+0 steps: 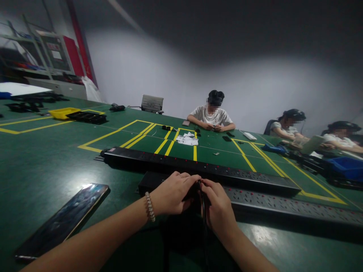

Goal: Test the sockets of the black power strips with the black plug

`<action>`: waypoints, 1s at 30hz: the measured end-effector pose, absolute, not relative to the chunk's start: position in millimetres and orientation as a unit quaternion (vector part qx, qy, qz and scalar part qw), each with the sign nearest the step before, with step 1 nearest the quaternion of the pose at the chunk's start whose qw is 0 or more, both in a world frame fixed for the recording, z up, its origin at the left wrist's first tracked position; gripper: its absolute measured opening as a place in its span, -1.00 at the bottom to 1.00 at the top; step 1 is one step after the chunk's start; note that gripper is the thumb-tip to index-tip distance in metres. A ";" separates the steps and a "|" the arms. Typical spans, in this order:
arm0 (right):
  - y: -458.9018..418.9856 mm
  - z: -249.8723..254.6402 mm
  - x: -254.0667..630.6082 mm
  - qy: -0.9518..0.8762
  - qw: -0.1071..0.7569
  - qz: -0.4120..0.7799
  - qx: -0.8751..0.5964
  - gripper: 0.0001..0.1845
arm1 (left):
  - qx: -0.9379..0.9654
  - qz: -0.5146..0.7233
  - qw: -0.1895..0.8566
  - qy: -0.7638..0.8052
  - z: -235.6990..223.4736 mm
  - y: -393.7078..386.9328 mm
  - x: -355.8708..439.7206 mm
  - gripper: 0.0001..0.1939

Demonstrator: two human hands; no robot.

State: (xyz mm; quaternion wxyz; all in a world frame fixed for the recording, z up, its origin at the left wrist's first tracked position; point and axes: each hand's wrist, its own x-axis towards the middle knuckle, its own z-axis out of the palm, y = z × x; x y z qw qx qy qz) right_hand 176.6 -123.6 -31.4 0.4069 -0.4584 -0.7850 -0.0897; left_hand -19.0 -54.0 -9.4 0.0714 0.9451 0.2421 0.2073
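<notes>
My left hand [174,193], with a beaded bracelet on the wrist, meets my right hand [219,204] at the fingertips. Both are closed in a pinch on the upper end of a black cable [203,223], which hangs down between them towards the table edge. My fingers mostly hide that end, so its shape cannot be made out. Just behind the hands lies a long black power strip [269,202] with rows of sockets and red dots. A second long black power strip [181,164] lies parallel beyond it.
A phone [64,221] lies on the green table at left. Further off are white papers [187,139], a yellow tray [62,113], a black tray [86,117] and a blue bin [347,168]. Several people sit across the table, one person [211,113] straight ahead.
</notes>
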 end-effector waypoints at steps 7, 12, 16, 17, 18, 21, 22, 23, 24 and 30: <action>-125.8 -37.5 174.7 -0.784 0.407 -0.102 -0.458 -0.63 | 0.944 0.220 0.073 0.236 -10.3 -54.5 -19.5 -0.28; -125.2 -25.4 173.6 -0.773 0.441 -0.147 -0.431 -0.68 | 0.943 0.219 0.076 0.237 -10.2 -54.0 -20.3 -0.28; -132.1 -7.6 176.2 -0.688 0.536 -0.240 -0.426 -0.70 | 0.938 0.222 0.080 0.254 -10.7 -55.0 -19.1 -0.25; -134.6 -5.1 177.1 -0.675 0.547 -0.249 -0.428 -0.69 | 0.936 0.226 0.079 0.257 -10.7 -55.8 -18.6 -0.25; -136.8 -3.8 178.0 -0.672 0.548 -0.251 -0.431 -0.69 | 0.936 0.230 0.078 0.257 -10.8 -56.7 -18.2 -0.25; -139.9 -4.7 181.8 -0.672 0.544 -0.241 -0.440 -0.73 | 0.936 0.232 0.061 0.258 -11.8 -59.5 -16.8 -0.28; -139.6 -5.7 183.4 -0.672 0.544 -0.235 -0.443 -0.75 | 0.936 0.229 0.049 0.263 -12.7 -60.1 -16.1 -0.29; -138.7 -6.7 185.2 -0.672 0.545 -0.228 -0.446 -0.75 | 0.935 0.224 0.035 0.273 -14.0 -60.3 -15.2 -0.29; -137.5 -7.5 187.0 -0.673 0.544 -0.220 -0.450 -0.76 | 0.932 0.218 0.019 0.287 -15.6 -60.0 -14.2 -0.27; -132.2 -12.3 197.1 -0.674 0.539 -0.207 -0.460 -0.77 | 0.924 0.167 -0.036 0.343 -21.7 -51.3 -9.4 -0.09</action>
